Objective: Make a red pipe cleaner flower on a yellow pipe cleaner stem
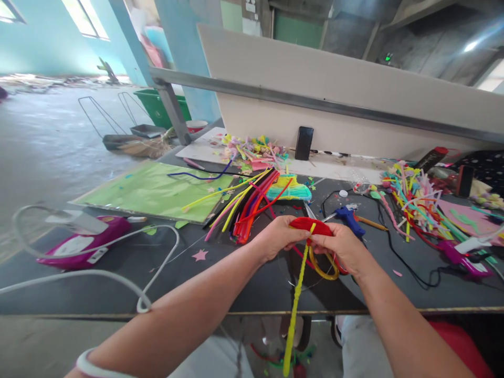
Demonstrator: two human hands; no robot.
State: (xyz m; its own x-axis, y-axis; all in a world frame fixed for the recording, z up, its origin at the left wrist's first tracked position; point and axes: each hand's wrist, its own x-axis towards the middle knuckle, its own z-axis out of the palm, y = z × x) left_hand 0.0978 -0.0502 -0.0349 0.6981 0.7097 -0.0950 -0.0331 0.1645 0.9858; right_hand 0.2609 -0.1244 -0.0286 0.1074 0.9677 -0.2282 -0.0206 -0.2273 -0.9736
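My left hand (pixel 280 237) pinches the left end of a red oval piece (pixel 312 226), with its thumb along the lower edge. Closed on the right end of the same piece is my right hand (pixel 342 245), its thumb by the yellow pipe cleaner (pixel 298 294). That yellow stem crosses the middle of the red piece and hangs down past the table edge, kinked along its upper part. Below my right hand lies a ring of yellow-brown tube (pixel 326 275). Whether the stem is fixed to the red piece cannot be made out.
Left of my hands lies a bundle of coloured pipe cleaners (pixel 248 210). A blue glue gun (pixel 350 219) rests to the right, near a mixed heap of stems (pixel 417 202). A phone (pixel 304 143) leans at the back. A white cable (pixel 173 247) loops by my left forearm.
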